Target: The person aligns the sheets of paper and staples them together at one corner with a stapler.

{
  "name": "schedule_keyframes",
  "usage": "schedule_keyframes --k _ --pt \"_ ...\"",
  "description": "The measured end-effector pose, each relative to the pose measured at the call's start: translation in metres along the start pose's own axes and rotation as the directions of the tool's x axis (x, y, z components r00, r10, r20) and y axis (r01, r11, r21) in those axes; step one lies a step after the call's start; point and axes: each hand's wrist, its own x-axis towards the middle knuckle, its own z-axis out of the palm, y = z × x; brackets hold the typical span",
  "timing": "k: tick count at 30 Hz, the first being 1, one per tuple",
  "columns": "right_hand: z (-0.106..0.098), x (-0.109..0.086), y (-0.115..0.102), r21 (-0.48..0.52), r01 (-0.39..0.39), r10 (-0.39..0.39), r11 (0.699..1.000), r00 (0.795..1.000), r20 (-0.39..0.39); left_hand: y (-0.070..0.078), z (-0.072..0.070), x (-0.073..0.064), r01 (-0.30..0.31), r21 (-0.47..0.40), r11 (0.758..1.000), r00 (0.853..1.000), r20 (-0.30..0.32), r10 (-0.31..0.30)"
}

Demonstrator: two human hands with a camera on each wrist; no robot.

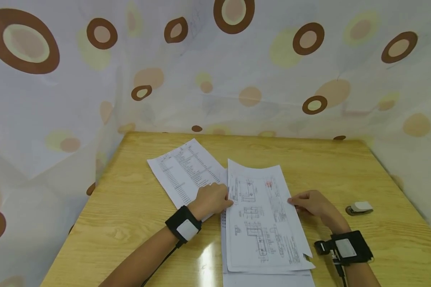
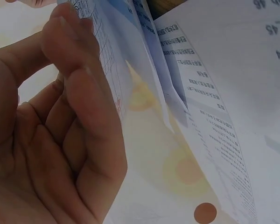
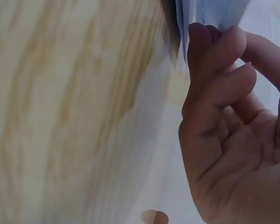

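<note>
A sheet of paper printed with technical drawings (image 1: 269, 223) is lifted at its far end, with a red stamp near its top right. My left hand (image 1: 212, 199) pinches its left edge between thumb and fingers, and my right hand (image 1: 312, 204) pinches the right edge. The wrist views show curled fingers of the left hand (image 2: 79, 112) and right hand (image 3: 228, 98) at the paper edges. More paper (image 1: 269, 280) lies beneath the drawing sheet. A sheet with printed columns (image 1: 186, 171) lies slanted at the left, partly behind my left hand.
A small white and dark stapler (image 1: 359, 208) lies on the wooden table (image 1: 129, 239), right of my right hand. Cloth with brown and yellow circles (image 1: 201, 107) hangs behind the table and at both sides. Cables run from both wrist bands.
</note>
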Motion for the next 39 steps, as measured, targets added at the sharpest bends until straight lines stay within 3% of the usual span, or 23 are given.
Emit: schedule_keyframes --k 8,15,21,23,27,32,36,39 --pt "-0.003 -0.004 0.000 -0.010 0.025 -0.025 1.000 1.000 -0.016 0.001 0.000 0.004 -0.044 0.022 0.999 0.998 -0.040 0.045" --pt "-0.005 -0.005 -0.001 -0.019 0.010 -0.011 1.000 1.000 -0.027 0.001 0.000 0.004 -0.041 0.044 0.998 0.998 -0.036 0.043" --pt "-0.007 -0.004 0.004 -0.084 0.003 -0.007 0.996 0.999 -0.048 -0.010 -0.003 -0.001 -0.038 0.003 0.999 0.998 -0.050 0.038" --pt "-0.008 -0.002 0.004 -0.119 0.013 -0.020 0.993 0.998 -0.054 -0.017 -0.007 -0.004 -0.018 -0.031 0.999 0.998 -0.060 0.017" --pt "-0.007 0.003 -0.007 -0.201 0.047 -0.060 0.978 0.996 -0.061 -0.044 -0.018 -0.012 0.091 -0.089 0.992 0.991 -0.089 -0.099" --pt "0.003 0.009 -0.034 -0.239 0.083 -0.095 0.968 0.995 -0.039 -0.085 -0.034 -0.025 0.214 -0.126 0.969 0.958 -0.165 -0.234" --pt "0.016 0.019 -0.058 -0.251 0.156 -0.164 0.955 0.986 -0.011 -0.113 -0.048 -0.033 0.249 -0.190 0.950 0.924 -0.247 -0.292" --pt "0.027 0.031 -0.077 -0.266 0.211 -0.222 0.940 0.975 -0.009 -0.126 -0.058 -0.037 0.262 -0.254 0.931 0.910 -0.257 -0.326"
